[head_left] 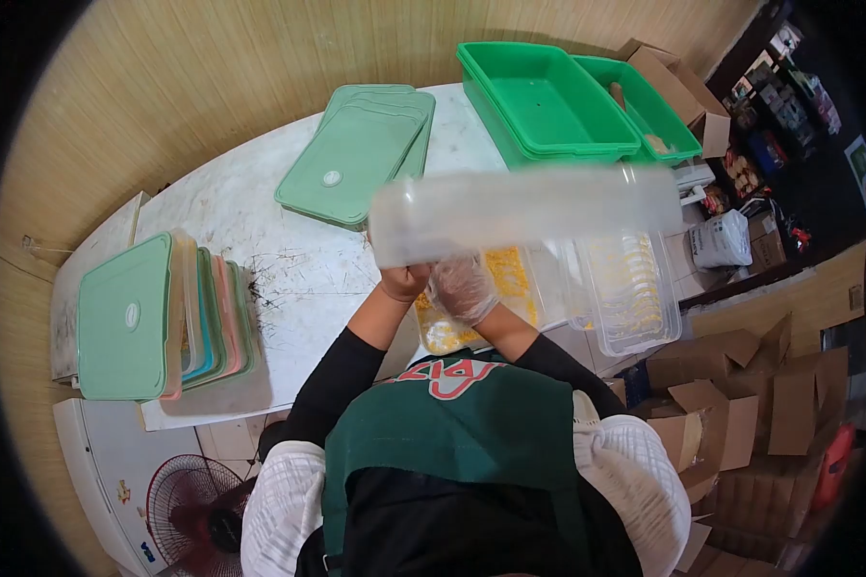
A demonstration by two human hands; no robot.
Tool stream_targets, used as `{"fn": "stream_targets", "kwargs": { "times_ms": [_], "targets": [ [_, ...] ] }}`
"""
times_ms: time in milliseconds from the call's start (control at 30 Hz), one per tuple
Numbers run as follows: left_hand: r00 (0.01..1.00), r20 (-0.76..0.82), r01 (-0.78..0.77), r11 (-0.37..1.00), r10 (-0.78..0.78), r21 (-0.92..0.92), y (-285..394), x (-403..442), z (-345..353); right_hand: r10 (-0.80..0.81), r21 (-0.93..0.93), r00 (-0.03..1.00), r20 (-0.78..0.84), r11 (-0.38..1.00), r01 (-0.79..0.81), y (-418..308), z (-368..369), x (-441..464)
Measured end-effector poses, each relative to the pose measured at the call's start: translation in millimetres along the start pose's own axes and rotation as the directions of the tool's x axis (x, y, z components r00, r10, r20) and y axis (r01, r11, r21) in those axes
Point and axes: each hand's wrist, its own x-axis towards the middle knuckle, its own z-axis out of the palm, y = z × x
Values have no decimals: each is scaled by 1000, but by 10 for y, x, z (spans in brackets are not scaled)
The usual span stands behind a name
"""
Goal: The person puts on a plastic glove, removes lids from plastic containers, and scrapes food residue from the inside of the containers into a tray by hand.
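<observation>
1. With the hands as clock centre, a white table is stretching from 8 to 1 o'clock.
2. Green tubs are standing at 1 o'clock.
3. A stack of lidded boxes is standing at 9 o'clock.
4. A translucent container is hanging aloft just beyond the hands, its long side spreading toward 2 o'clock; motion is blurring it.
5. Green lids are lying overlapped at 11 o'clock.
6. A clear tray with yellow rows is resting at 3 o'clock.
7. A tray with yellow bits is sitting partly beneath the right hand.
8. The right hand, in a clear glove, is reaching inward, its wrist angling toward 11 o'clock; its finger opening and contact are staying unclear.
9. The left hand is curling closed at the container's near lower edge, apparently gripping it; handling is seemingly calling for a steady lift over the tray.
</observation>
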Motion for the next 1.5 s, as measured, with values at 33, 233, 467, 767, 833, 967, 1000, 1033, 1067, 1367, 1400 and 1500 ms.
{"fn": "stream_targets", "kwargs": {
  "times_ms": [33, 233, 467, 767, 833, 967, 1000, 1033, 1067, 1367, 1400, 1500],
  "targets": [
    [988, 97, 139, 971, -122, -196, -164, -152, 42, 19, 271, 998, -53, 963, -4, 23, 36, -13],
    [966, 6, 224, 821, -260, -525, 68, 12, 26, 160, 79, 984, -79, 985, -154, 726, 320, -429],
    [975, -87, 184, 964, -203, -192, 26, -60, 81, 547, -373, 806, -224, 716, -590, 772, -47, -77],
    [951, -130, 244, 939, -281, -242, 50, -56, 60, 289, 50, 873, -393, 955, -294, 260, -54, 115],
    [936, -112, 276, 893, -335, -356, 85, -25, 64, 218, -50, 946, -238, 970, -236, 142, -35, 99],
    [930, -131, 266, 875, -344, -405, 114, -51, 117, 155, -95, 981, -117, 981, -167, -99, 11, 76],
    [934, -110, 271, 876, -339, -398, 113, -51, 103, 113, -108, 978, -175, 985, -133, -124, 41, 72],
    [937, -89, 278, 877, -337, -392, 122, -54, 86, 70, -124, 971, -229, 987, -100, -129, 61, 64],
    [940, -68, 284, 877, -334, -386, 138, -57, 73, 117, -151, 986, -122, 979, -135, -118, 77, 58],
    [974, 67, 227, 907, -218, -356, 22, -144, 39, 6, 107, 989, -149, 994, 10, -93, 2, 89],
    [978, 106, 204, 941, -181, -272, -82, -256, 42, -39, 67, 982, -187, 996, 53, -46, 72, 45],
    [979, 152, 164, 972, -140, -165, -161, -350, 15, -68, 54, 967, -245, 995, 83, 26, 154, -15]
  ]
}}
